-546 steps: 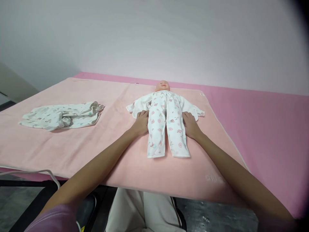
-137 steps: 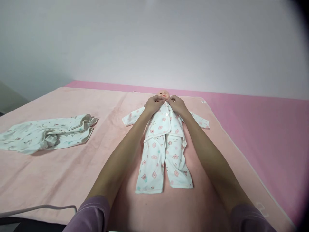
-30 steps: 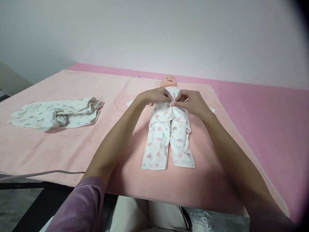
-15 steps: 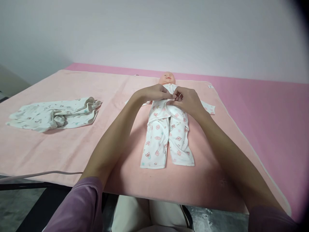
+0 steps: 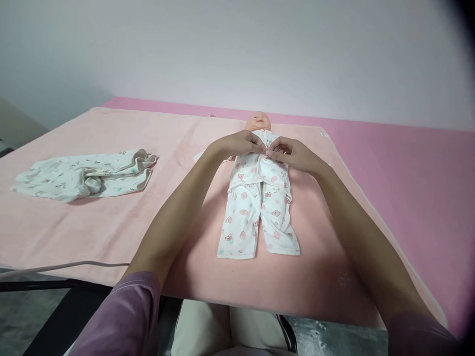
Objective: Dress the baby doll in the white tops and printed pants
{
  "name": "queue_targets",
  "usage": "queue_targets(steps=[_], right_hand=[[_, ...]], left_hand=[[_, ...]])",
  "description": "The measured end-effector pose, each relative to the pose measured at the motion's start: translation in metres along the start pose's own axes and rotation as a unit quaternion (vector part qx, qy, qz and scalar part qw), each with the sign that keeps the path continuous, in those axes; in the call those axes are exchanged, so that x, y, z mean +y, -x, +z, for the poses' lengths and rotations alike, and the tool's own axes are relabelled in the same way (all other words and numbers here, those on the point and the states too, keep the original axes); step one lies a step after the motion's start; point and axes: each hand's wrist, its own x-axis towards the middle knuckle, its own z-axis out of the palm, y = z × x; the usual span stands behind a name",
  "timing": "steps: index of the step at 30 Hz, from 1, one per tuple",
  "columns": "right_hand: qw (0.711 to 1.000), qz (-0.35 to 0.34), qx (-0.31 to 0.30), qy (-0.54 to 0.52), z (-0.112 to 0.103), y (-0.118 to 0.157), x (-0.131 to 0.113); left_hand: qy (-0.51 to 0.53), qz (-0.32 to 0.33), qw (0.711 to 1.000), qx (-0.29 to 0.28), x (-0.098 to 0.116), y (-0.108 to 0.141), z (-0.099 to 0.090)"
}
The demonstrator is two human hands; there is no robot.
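A baby doll (image 5: 259,120) lies face up on a pale pink blanket, its head toward the wall. It wears a white printed baby shirt (image 5: 245,170) and matching printed pants (image 5: 241,217). Over the chest, my left hand (image 5: 243,143) pinches the front of the shirt. My right hand (image 5: 295,154) meets it there, thumb and fingers closed on the shirt's front edge. Both sets of fingertips nearly touch; whatever fastener lies between them is too small to make out. The doll's right-side sleeve is mostly hidden behind my right hand.
Left of the doll lies a crumpled white printed baby garment (image 5: 85,175). The pale pink blanket (image 5: 178,198) covers much of the pink table surface (image 5: 404,178). A cable (image 5: 74,266) runs along the front left edge. A wall (image 5: 237,54) stands behind.
My right hand has turned flatter, its wrist and elbow swinging outward and covering the sleeve. The shirt's front flaps now lie closer together. My left hand stays at the chest.
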Motion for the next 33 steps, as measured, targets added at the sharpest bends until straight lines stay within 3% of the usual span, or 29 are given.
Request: queue_targets(steps=[14, 18, 21, 24, 27, 30, 33], right_hand=[[0.999, 0.010, -0.028, -0.030, -0.003, -0.001, 0.008], [0.999, 0.025, 0.020, 0.022, -0.004, -0.001, -0.001], [0.997, 0.025, 0.061, 0.045, -0.006, -0.010, -0.003], [0.994, 0.041, 0.083, 0.059, -0.002, -0.026, 0.002], [0.990, 0.085, 0.104, 0.045, 0.004, -0.037, 0.008], [0.988, 0.105, 0.111, 0.021, 0.006, -0.038, 0.013], [0.988, 0.115, 0.102, -0.017, 0.002, -0.035, 0.020]], left_hand=[[-0.032, 0.056, 0.997, -0.046, -0.005, 0.001, -0.003], [-0.015, 0.082, 0.997, -0.004, -0.004, 0.006, -0.001], [0.019, 0.049, 0.998, 0.035, -0.006, 0.005, 0.000], [0.043, 0.023, 0.991, 0.122, -0.011, -0.004, 0.010], [0.035, 0.053, 0.979, 0.193, -0.020, -0.016, 0.025], [0.043, 0.074, 0.976, 0.201, -0.024, -0.024, 0.032], [0.064, 0.038, 0.981, 0.182, -0.021, -0.023, 0.026]])
